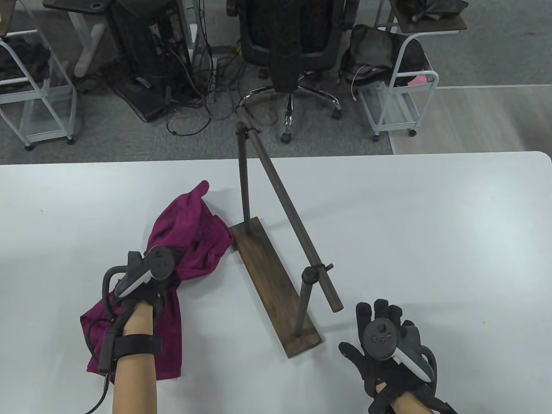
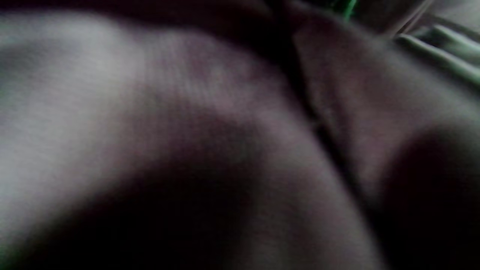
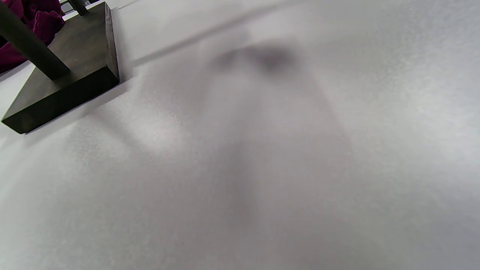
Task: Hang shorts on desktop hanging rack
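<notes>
Magenta shorts [image 1: 185, 233] lie crumpled on the white table [image 1: 431, 224], left of the rack. My left hand [image 1: 157, 276] is on the middle of the shorts; its fingers are buried in the cloth and hidden. The left wrist view shows only blurred dark cloth [image 2: 210, 112]. The wooden hanging rack [image 1: 276, 284] stands mid-table: a dark base board, two uprights and a crossbar [image 1: 284, 207]. My right hand [image 1: 384, 315] lies flat and spread on the table, right of the rack's near end, holding nothing. The right wrist view shows the base corner [image 3: 78, 67] and a bit of the shorts [image 3: 41, 18].
Beyond the table's far edge stand an office chair [image 1: 297, 39], a computer tower with cables [image 1: 151, 47] and white metal carts [image 1: 401, 86]. The rack's crossbar sticks out past the near upright, toward my right hand.
</notes>
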Motion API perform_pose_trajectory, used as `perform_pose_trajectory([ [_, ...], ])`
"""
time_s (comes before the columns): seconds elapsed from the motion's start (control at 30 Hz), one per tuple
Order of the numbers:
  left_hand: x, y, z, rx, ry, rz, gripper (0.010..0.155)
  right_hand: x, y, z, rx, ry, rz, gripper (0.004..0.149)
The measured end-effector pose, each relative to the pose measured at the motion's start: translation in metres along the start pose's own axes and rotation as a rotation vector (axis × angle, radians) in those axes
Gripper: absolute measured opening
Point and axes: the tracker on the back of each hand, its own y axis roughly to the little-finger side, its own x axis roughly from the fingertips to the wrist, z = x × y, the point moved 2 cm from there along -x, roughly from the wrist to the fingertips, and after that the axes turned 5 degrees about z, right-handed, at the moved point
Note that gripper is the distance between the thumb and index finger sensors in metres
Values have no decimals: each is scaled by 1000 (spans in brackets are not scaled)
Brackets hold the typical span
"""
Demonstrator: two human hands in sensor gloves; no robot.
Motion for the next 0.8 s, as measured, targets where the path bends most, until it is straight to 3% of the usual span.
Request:
perform_pose_trajectory([
  [0.27, 3, -17, -11, -118, -121, 22, 46, 0, 0, 1, -5, 2, 0, 83],
  [0.47, 15, -30, -28, -174, -194, 47, 45, -1, 0, 1, -9, -8, 6, 83],
  [0.8, 37, -36, -57, -190, -197, 14, 39, 1, -1, 2, -7, -7, 8, 84],
])
